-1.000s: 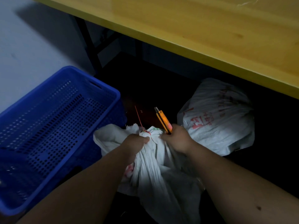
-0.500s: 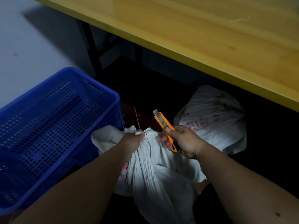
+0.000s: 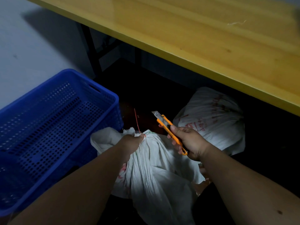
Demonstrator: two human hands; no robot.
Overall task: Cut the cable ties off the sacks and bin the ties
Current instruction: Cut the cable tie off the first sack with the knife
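Note:
A white woven sack (image 3: 155, 169) lies on the dark floor in front of me, its neck bunched up. My left hand (image 3: 131, 142) grips that gathered neck, where a thin red cable tie (image 3: 137, 120) sticks up. My right hand (image 3: 188, 142) holds an orange utility knife (image 3: 168, 129) with its blade out, lifted a little to the right of the neck and apart from the sack. A second white sack (image 3: 212, 120) with red print lies further back on the right, under the table.
A blue perforated plastic crate (image 3: 53, 127) stands at my left, touching the near sack. A yellow wooden table (image 3: 211, 46) overhangs the far side, with a dark table leg (image 3: 90, 49) at the back. Pale floor lies at the far left.
My right hand has pulled the knife back from the sack's neck and raised it to the right, blade now visible. My left hand has kept its grip on the neck.

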